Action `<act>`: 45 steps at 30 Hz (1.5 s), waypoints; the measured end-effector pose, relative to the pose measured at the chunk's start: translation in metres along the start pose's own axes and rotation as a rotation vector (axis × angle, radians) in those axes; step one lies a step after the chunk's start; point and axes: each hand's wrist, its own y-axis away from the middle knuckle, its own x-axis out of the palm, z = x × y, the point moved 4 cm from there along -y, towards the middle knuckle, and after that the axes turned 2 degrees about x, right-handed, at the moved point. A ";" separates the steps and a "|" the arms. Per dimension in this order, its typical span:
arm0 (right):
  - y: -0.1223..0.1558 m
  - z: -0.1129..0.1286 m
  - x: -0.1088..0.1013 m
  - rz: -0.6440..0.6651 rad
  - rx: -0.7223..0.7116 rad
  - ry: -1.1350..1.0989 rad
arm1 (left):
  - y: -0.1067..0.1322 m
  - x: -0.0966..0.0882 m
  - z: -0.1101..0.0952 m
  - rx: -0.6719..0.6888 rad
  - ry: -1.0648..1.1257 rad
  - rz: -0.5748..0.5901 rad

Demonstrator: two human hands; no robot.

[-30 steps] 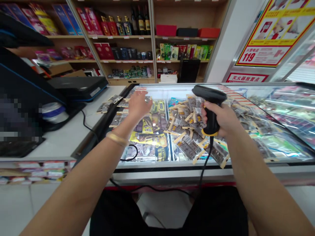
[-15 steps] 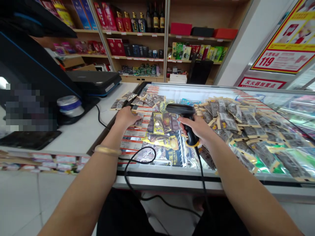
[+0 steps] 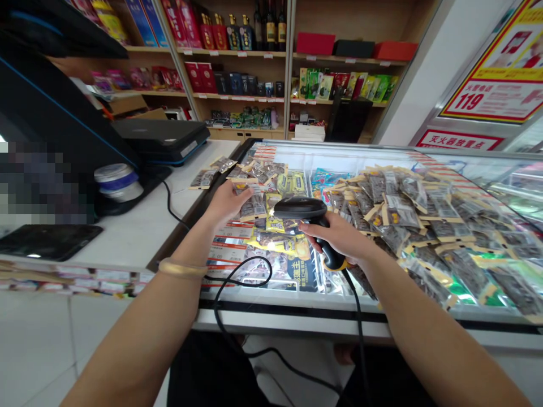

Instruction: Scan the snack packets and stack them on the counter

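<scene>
My right hand [image 3: 335, 233] is closed round the grip of a black barcode scanner [image 3: 300, 208], whose head points left over the freezer's glass top. A black cable [image 3: 358, 316] runs down from its handle. Between thumb and fingers, my left hand [image 3: 227, 202] holds a small snack packet [image 3: 253, 206] with dark contents and tan edges, just left of the scanner head. Beyond that hand lie more such packets [image 3: 265, 169] on the glass. A large heap of the same packets [image 3: 394, 206] spreads to the right of the scanner.
Under the glass of the chest freezer [image 3: 292, 314] are yellow and blue packages. On the white counter [image 3: 139, 240] at left stand a black terminal [image 3: 59, 121], a black scale [image 3: 163, 138] and a white tub with a blue band [image 3: 119, 182]. Shelves [image 3: 237, 53] with bottles and boxes line the back.
My left hand has lifted the packet and turned it toward the scanner. My right hand has brought the scanner slightly left and lower, with its head nearer the packet.
</scene>
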 end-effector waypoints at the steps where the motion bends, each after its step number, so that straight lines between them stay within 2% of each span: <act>1: 0.000 -0.001 0.000 0.003 0.002 0.007 | 0.000 0.001 0.000 0.010 0.018 0.021; 4: -0.001 -0.003 -0.001 0.011 0.005 0.024 | 0.000 0.003 0.001 0.023 0.082 0.056; 10: -0.003 -0.003 0.000 0.033 0.001 0.019 | 0.002 0.003 -0.002 0.047 0.078 0.036; 19: -0.003 -0.004 0.000 0.018 0.010 0.010 | 0.002 0.004 -0.001 0.008 0.105 0.057; 23: -0.004 -0.003 0.000 0.008 -0.004 -0.008 | 0.002 0.005 -0.001 -0.012 0.124 0.028; 28: -0.001 0.007 -0.009 -0.030 -0.036 -0.113 | 0.002 0.018 -0.016 -0.040 0.145 0.002; 31: 0.013 0.019 -0.027 -0.093 -0.095 -0.182 | -0.001 0.040 -0.038 0.017 0.166 0.063; 34: 0.038 0.030 -0.057 -0.207 -0.142 -0.226 | -0.003 0.074 -0.063 0.052 0.153 0.128; 40: 0.096 0.028 -0.135 -0.502 -0.152 -0.296 | 0.007 0.173 -0.116 0.085 0.097 0.265; 43: 0.122 0.018 -0.170 -0.619 -0.167 -0.332 | 0.010 0.219 -0.136 0.145 0.037 0.284; 45: 0.135 0.010 -0.188 -0.667 -0.173 -0.362 | 0.010 0.242 -0.145 0.230 -0.048 0.266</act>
